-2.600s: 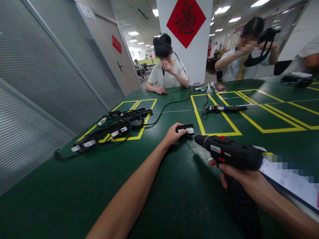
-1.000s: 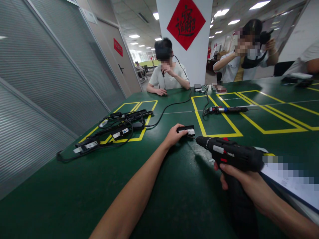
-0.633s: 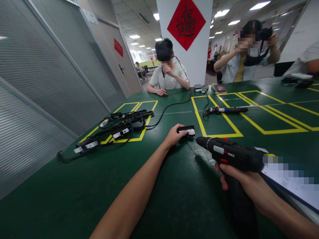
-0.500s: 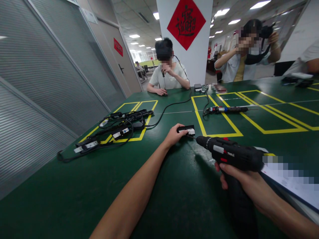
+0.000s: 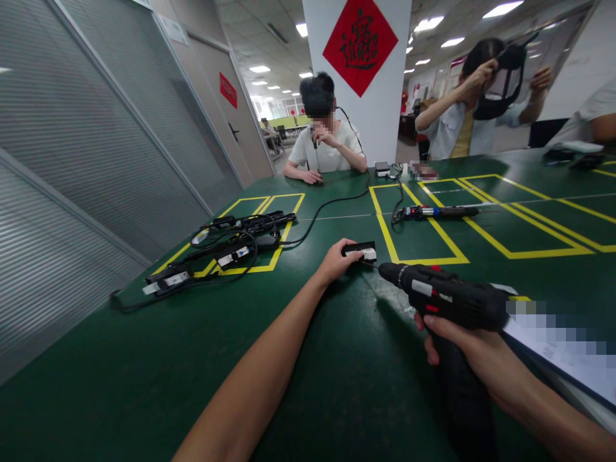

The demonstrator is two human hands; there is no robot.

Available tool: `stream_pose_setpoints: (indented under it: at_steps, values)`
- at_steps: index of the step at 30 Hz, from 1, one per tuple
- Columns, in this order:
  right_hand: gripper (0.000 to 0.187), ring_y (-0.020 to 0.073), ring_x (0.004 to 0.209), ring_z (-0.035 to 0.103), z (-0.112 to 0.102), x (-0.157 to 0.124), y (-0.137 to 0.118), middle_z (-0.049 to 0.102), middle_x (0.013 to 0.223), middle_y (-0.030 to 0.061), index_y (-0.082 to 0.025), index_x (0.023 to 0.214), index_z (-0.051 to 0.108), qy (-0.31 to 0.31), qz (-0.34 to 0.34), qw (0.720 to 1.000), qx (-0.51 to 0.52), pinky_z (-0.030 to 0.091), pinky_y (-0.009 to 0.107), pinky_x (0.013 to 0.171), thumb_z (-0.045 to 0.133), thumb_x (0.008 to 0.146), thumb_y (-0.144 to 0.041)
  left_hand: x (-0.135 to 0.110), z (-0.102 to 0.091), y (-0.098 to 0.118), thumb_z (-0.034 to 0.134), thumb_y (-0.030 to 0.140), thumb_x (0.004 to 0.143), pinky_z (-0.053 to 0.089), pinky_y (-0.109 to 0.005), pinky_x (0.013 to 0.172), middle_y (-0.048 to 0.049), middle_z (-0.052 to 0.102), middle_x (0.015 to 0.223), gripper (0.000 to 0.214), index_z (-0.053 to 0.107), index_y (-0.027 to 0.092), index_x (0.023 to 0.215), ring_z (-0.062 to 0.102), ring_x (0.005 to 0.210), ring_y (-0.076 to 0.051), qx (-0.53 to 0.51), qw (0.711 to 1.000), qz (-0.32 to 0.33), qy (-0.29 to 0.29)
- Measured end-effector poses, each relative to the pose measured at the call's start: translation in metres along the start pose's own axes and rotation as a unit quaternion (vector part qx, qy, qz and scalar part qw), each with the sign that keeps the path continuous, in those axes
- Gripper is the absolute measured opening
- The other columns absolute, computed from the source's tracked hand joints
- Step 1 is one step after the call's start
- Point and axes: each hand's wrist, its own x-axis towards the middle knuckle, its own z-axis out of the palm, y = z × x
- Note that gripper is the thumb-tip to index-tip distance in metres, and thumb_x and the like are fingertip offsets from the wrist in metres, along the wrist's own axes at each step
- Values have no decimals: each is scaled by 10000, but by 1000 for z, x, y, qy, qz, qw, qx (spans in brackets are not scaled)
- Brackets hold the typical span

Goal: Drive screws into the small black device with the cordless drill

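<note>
My right hand (image 5: pixel 462 340) is wrapped round the grip of a black cordless drill (image 5: pixel 447 295) with red and white marks. Its thin bit points left, and the tip meets or nearly meets the near right end of a small black box with a white label (image 5: pixel 368 254). I cannot tell whether the bit is inside it. That box lies on the green table (image 5: pixel 346 372), pinched by the fingers and thumb of my left hand (image 5: pixel 339 258). Part of the box is hidden behind those fingers.
At left lie black power adapters with cables (image 5: pixel 235 250) on yellow tape outlines. A tool with a blue band (image 5: pixel 433 212) lies at back right. Papers (image 5: pixel 553 346) sit beside my right arm. One person (image 5: pixel 332 141) sits opposite; another (image 5: pixel 474 115) lifts a headset at right.
My hands, the drill and the small box hold the same positions. At back right, the person has moved the headset and its strap away from the head.
</note>
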Motion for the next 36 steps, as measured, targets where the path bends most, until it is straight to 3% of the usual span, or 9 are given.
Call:
stream_pose_setpoints:
  at_steps: [36]
  values:
    - [318,180,610,564,1,1,0,628,578,21,-148,871,629,0,9,1000,-4,381,313,607,541,828,-451,2,2,-4,579,452,724,452,-266,727,-34,625,907,398,572,160,996,571,792,-153,-15,1000,-2,-2]
